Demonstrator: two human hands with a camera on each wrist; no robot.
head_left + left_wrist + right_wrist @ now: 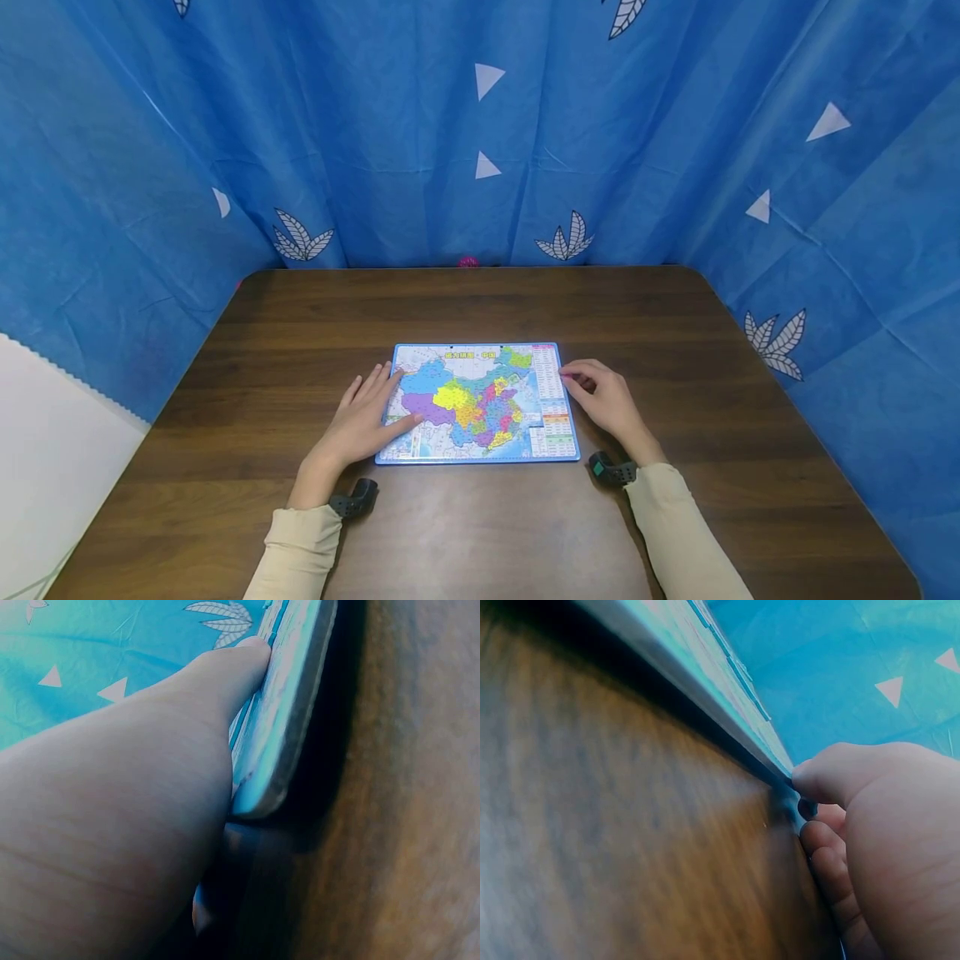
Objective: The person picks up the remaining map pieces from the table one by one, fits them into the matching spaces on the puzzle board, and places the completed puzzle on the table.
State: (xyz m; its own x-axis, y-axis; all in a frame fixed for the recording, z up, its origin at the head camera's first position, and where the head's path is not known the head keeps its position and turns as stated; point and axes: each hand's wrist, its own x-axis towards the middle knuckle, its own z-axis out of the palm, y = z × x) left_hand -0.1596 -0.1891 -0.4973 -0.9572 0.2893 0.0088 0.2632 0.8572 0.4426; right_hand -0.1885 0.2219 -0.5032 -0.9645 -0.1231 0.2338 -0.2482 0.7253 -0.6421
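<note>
A flat map puzzle board (468,433) with a blue rim lies on the table, its coloured regions facing up. My left hand (367,421) rests over the board's left side, fingers spread along the edge and thumb stretched across the lower left. In the left wrist view, the thumb (225,679) lies on the board's face by the near edge. At the right edge, my right hand (606,400) pinches the rim with curled fingers. The right wrist view has the thumb (832,772) at the board's edge; a small dark spot beneath it is unclear.
The dark wooden table (750,467) extends around the board. A blue curtain (420,125) with white triangles and leaf prints hangs behind and at both sides. Something small and pink (468,262) shows at the table's far edge. A white surface (52,450) stands at the left.
</note>
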